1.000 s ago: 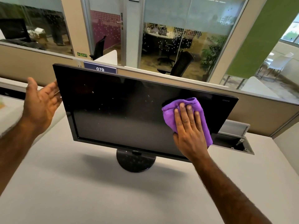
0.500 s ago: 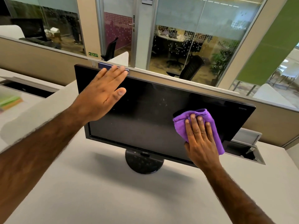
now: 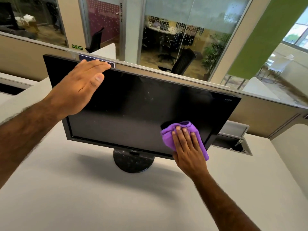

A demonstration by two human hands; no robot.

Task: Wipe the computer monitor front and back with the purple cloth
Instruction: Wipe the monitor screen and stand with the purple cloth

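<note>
We are noting the monitor [image 3: 133, 105] standing on the desk [image 3: 83, 189], its long axis running left to right. The purple cloth [image 3: 168, 136] is lying at the screen's lower right corner, with the right hand [image 3: 188, 152] pressing it flat, fingers straight and together. Speckled screen is stretching away leftward. The left hand [image 3: 78, 90], fingers straight and together, is hovering at the top left edge; whether it is touching, we cannot tell. The back is hidden.

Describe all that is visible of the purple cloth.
The purple cloth looks soft, like microfibre, and is folded into a bunched pad. It lies against the lower right part of the dark screen of the monitor. The right hand presses it there with straight fingers; its edges show around the hand.
</note>
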